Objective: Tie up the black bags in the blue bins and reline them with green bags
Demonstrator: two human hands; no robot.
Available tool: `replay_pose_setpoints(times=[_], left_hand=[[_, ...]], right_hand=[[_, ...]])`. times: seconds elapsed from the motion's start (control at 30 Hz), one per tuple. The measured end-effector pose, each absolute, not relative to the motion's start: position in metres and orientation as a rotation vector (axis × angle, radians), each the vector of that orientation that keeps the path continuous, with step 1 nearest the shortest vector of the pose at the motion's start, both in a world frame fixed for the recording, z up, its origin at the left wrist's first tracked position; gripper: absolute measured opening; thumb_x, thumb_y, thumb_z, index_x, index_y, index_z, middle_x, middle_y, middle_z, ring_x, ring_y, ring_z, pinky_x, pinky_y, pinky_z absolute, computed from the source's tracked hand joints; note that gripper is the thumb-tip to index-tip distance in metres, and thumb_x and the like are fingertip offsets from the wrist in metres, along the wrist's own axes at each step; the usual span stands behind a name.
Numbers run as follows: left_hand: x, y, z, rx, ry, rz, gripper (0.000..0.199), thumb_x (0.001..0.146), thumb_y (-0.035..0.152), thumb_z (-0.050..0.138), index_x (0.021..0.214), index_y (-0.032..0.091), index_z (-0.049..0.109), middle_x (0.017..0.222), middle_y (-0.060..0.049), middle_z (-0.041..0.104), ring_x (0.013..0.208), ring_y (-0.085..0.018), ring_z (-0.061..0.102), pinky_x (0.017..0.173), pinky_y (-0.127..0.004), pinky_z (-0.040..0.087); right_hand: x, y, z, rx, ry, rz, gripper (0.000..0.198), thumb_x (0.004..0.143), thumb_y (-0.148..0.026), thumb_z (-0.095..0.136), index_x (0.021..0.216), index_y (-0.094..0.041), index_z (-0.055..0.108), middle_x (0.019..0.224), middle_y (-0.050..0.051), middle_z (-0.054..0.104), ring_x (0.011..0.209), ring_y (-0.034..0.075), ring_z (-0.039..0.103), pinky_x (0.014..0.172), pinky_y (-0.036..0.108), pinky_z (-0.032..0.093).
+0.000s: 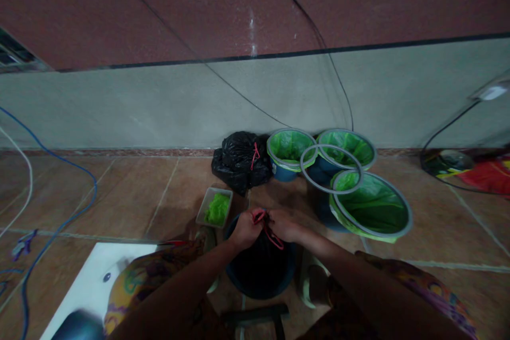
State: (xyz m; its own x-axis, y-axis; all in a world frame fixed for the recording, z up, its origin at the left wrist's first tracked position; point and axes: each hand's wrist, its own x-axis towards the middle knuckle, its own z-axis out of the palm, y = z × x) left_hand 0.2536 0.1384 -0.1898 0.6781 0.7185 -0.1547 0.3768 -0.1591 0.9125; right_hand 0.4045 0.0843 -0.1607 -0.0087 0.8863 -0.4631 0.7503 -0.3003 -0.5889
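Both my hands meet over a dark round bin (230,276) standing on the floor between my feet. Closed fingers of my left hand (246,231) and my right hand (283,225) pinch a red drawstring (274,238), whose loop hangs down on the right. The string gathers the top of a black garbage bag (263,263) that sits inside the bin; its lower part is too dark to make out. Just beyond, a plastic tub (202,211) holds a crumpled bright green bag (217,208).
A tied black garbage bag (241,159) leans by the wall. Beside it stand three bins lined with green bags (292,146) (346,147) (370,207). A loose grey ring (305,172) lies across two. A blue cable (85,170) and white board (90,276) are left.
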Motion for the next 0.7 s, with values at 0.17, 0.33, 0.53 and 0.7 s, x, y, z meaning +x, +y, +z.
replay_pose_setpoints(times=[0.17, 0.33, 0.53, 0.7], left_hand=[[0.254, 0.133, -0.184, 1.815, 0.966, 0.399, 0.017, 0.077, 0.007, 0.053, 0.085, 0.019, 0.061, 0.085, 0.0, 0.065, 0.081, -0.015, 0.06, 0.077, -0.025, 0.046], [0.253, 0.133, -0.184, 1.745, 1.003, 0.353, 0.003, 0.084, 0.017, 0.056, 0.084, 0.02, 0.058, 0.076, 0.002, 0.063, 0.071, -0.013, 0.059, 0.068, -0.023, 0.044], [0.253, 0.135, -0.191, 1.702, 1.007, 0.321, 0.003, 0.08, 0.018, 0.06, 0.079, 0.019, 0.058, 0.073, 0.005, 0.062, 0.07, -0.012, 0.058, 0.068, -0.022, 0.044], [0.255, 0.133, -0.2, 1.576, 0.977, 0.342, 0.006, 0.076, 0.016, 0.064, 0.072, 0.018, 0.06, 0.066, 0.003, 0.065, 0.063, -0.012, 0.059, 0.063, -0.023, 0.045]], right_hand=[[0.408, 0.085, -0.169, -1.984, -1.58, 1.357, 0.024, 0.088, -0.012, 0.051, 0.086, -0.014, 0.075, 0.074, 0.005, 0.072, 0.063, 0.013, 0.062, 0.057, 0.021, 0.042], [0.41, 0.085, -0.179, -1.916, -1.55, 1.447, 0.024, 0.086, -0.011, 0.049, 0.087, -0.013, 0.073, 0.066, 0.001, 0.066, 0.057, 0.01, 0.057, 0.053, 0.019, 0.039], [0.408, 0.084, -0.165, -2.039, -1.676, 1.339, 0.024, 0.089, -0.012, 0.051, 0.088, -0.016, 0.075, 0.08, 0.005, 0.074, 0.066, 0.012, 0.064, 0.059, 0.02, 0.041], [0.405, 0.083, -0.141, -2.299, -1.88, 1.068, 0.027, 0.09, -0.015, 0.052, 0.101, -0.019, 0.077, 0.107, 0.012, 0.078, 0.101, 0.024, 0.072, 0.079, 0.028, 0.049]])
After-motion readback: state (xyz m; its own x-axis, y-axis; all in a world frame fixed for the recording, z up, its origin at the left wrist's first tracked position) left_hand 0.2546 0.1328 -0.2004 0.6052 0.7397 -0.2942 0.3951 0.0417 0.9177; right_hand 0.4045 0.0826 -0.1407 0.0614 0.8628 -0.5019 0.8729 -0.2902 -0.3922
